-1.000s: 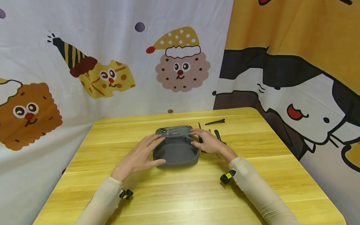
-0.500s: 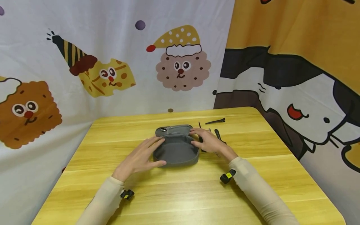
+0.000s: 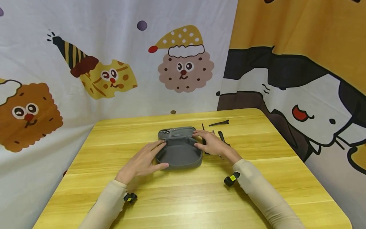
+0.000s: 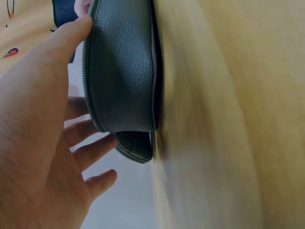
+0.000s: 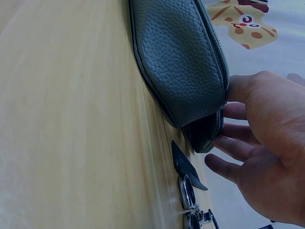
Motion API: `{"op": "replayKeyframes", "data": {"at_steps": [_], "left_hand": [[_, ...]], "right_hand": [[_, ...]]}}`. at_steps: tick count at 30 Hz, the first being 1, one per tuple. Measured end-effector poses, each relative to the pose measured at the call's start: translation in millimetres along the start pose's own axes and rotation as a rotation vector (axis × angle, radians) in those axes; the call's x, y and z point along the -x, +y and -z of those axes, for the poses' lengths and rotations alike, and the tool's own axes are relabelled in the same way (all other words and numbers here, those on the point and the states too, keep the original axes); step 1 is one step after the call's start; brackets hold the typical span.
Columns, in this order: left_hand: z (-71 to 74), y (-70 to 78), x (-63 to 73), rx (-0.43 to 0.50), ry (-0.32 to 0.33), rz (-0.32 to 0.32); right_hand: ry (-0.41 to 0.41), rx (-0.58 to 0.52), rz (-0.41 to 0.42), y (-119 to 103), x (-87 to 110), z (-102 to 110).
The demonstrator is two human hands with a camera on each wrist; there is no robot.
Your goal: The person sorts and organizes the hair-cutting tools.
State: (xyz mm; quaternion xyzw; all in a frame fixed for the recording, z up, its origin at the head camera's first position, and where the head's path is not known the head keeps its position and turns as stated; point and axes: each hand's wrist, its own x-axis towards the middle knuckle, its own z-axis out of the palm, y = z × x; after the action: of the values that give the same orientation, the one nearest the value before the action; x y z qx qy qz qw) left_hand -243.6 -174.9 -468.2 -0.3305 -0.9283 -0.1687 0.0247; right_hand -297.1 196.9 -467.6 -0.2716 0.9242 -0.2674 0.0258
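A grey leather zip pouch [image 3: 180, 156] stands on the table with its lid [image 3: 183, 131] folded back, and its main compartment shows bare grey lining. My left hand [image 3: 140, 160] is at the pouch's left side, fingers loosely spread near the rear rim. In the left wrist view its thumb [image 4: 78, 28] touches the zipper edge. On the right side, my right hand [image 3: 211, 143] has its thumb at the zipper rim and its fingers at the lid's corner, as the right wrist view shows. Small shiny metal loops [image 3: 165, 131] lie at the lid's left end.
A black hair clip [image 3: 218, 123] lies behind the pouch to the right. Beside the right hand are a black-handled tool [image 3: 221, 136], a flat black piece [image 5: 186, 164] and shiny ring-shaped metal parts [image 5: 187, 193]. A printed curtain [image 3: 114, 47] hangs behind the wooden table [image 3: 183, 200].
My left hand shifts very slightly at the pouch's left rim. The right hand and the pouch stay almost where they were.
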Motion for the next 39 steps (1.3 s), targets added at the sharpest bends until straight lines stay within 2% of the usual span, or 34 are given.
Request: {"op": "replayKeyframes", "data": {"at_steps": [13, 18, 27, 39], "left_hand": [[-2.2, -5.9, 1.2, 0.026, 0.015, 0.026], [-0.5, -6.0, 2.6, 0.032, 0.009, 0.057], [-0.7, -7.5, 2.4, 0.030, -0.005, 0.075], [0.0, -7.1, 2.1, 0.028, -0.011, 0.078]], "right_hand": [[0.002, -0.003, 0.003, 0.9, -0.7, -0.2], [0.002, 0.000, 0.005, 0.7, -0.5, 0.1], [0.007, 0.009, 0.011, -1.7, 0.1, 0.3], [0.005, -0.001, 0.001, -0.5, -0.7, 0.4]]}}
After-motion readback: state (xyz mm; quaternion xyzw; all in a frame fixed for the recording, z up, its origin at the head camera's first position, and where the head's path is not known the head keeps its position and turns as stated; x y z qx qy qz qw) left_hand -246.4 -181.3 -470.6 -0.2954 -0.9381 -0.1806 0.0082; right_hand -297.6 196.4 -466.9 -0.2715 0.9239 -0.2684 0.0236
